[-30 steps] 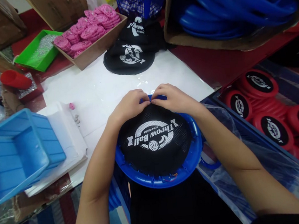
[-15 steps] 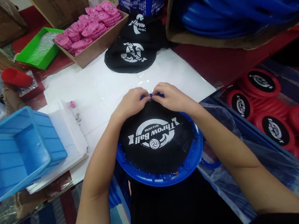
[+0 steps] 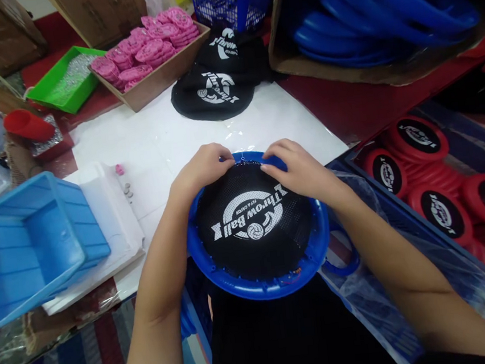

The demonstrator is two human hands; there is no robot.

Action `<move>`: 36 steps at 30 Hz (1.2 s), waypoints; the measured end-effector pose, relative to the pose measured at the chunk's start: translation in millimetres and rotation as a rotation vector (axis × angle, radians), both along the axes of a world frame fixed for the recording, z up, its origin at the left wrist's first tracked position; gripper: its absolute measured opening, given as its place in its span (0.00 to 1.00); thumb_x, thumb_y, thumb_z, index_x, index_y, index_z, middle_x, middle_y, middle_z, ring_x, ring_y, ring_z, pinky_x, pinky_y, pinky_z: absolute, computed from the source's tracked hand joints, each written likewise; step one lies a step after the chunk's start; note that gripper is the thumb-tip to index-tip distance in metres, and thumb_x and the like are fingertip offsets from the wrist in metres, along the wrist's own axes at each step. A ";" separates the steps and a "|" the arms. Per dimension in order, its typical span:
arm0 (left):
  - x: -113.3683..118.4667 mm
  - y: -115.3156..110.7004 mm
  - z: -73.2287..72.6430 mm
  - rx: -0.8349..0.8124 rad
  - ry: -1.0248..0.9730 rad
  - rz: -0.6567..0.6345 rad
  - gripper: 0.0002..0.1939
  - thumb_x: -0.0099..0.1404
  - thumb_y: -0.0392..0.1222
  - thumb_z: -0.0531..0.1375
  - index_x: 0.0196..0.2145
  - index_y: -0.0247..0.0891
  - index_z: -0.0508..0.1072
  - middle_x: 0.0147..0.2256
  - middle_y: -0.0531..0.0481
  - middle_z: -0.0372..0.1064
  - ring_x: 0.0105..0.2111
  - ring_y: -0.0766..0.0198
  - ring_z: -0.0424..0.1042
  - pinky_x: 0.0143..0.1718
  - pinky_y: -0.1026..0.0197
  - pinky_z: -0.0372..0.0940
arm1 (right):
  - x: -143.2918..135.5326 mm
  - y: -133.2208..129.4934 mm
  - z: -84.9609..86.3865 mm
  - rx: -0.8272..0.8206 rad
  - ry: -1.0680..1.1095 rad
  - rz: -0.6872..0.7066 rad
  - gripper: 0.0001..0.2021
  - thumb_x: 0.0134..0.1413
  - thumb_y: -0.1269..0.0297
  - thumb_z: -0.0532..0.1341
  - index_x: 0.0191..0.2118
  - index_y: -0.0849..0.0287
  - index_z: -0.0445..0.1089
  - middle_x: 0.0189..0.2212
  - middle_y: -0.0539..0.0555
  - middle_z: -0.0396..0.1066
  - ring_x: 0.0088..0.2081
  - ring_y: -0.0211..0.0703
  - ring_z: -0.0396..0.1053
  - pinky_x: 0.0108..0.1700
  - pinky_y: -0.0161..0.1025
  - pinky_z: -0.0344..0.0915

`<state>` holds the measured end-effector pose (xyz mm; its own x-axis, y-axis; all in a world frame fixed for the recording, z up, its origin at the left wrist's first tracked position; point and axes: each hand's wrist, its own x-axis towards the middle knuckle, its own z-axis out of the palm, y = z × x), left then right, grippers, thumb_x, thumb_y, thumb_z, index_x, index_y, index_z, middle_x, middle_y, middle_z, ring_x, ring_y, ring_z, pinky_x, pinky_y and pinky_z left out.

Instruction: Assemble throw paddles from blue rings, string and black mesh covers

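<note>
A blue plastic ring (image 3: pixel 261 289) with a black mesh cloth (image 3: pixel 250 261) across it lies in front of me, its near edge over my lap. The cloth bears white "Throw Ball" print. At the ring's far left edge my left hand (image 3: pixel 204 165) has thumb and fingertips closed on the rim. My right hand (image 3: pixel 296 168) is at the far right of the ring, thumb and forefinger apart, over the cloth's edge. Between the hands the far rim shows a small light loop. Orange bits sit on the near rim.
Black printed cloths (image 3: pixel 217 98) lie on white paper beyond. Behind stand a carton of pink pieces (image 3: pixel 155 50), a green tray (image 3: pixel 67 78) and a carton of blue rings (image 3: pixel 365 27). At left is a blue bin (image 3: pixel 42 235); at right, a crate of red discs (image 3: pixel 430 172).
My right hand has let go of the far rim and moved right, its fingers parting. My left hand has shifted slightly left, uncovering the rim between them.
</note>
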<state>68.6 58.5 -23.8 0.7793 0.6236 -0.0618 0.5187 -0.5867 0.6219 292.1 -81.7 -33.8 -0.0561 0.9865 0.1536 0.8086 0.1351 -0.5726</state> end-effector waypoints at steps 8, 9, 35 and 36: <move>-39.3 10.4 22.0 -0.072 0.300 0.008 0.11 0.66 0.49 0.62 0.37 0.41 0.82 0.37 0.45 0.80 0.35 0.56 0.75 0.38 0.56 0.65 | 10.9 -5.8 -8.1 -0.015 -0.005 0.140 0.15 0.70 0.61 0.57 0.58 0.52 0.74 0.62 0.64 0.69 0.64 0.62 0.68 0.67 0.66 0.66; -39.7 8.9 24.3 -0.036 0.289 -0.008 0.10 0.66 0.47 0.62 0.37 0.41 0.81 0.35 0.45 0.79 0.34 0.57 0.74 0.38 0.56 0.64 | 9.9 0.4 -8.4 -0.003 0.014 0.164 0.15 0.70 0.61 0.58 0.57 0.52 0.74 0.62 0.63 0.70 0.64 0.61 0.69 0.67 0.65 0.66; -8.2 -18.6 9.6 0.015 0.126 -0.298 0.19 0.64 0.48 0.70 0.51 0.42 0.81 0.66 0.40 0.64 0.64 0.44 0.67 0.67 0.43 0.63 | 11.5 1.2 6.2 -0.034 0.061 0.241 0.02 0.64 0.64 0.66 0.38 0.54 0.75 0.65 0.61 0.71 0.67 0.60 0.67 0.69 0.63 0.65; -8.2 -18.0 12.2 -0.004 0.106 -0.293 0.16 0.66 0.47 0.68 0.49 0.41 0.81 0.64 0.39 0.66 0.62 0.46 0.69 0.66 0.44 0.65 | 13.9 1.1 5.8 -0.035 0.091 0.233 0.03 0.64 0.62 0.67 0.39 0.54 0.75 0.65 0.61 0.71 0.67 0.60 0.67 0.69 0.63 0.64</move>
<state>60.4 40.5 -11.6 0.9149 0.3732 -0.1541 0.3900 -0.7181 0.5764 306.0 -80.6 -28.1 -0.2696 0.9536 0.1342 0.7027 0.2901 -0.6496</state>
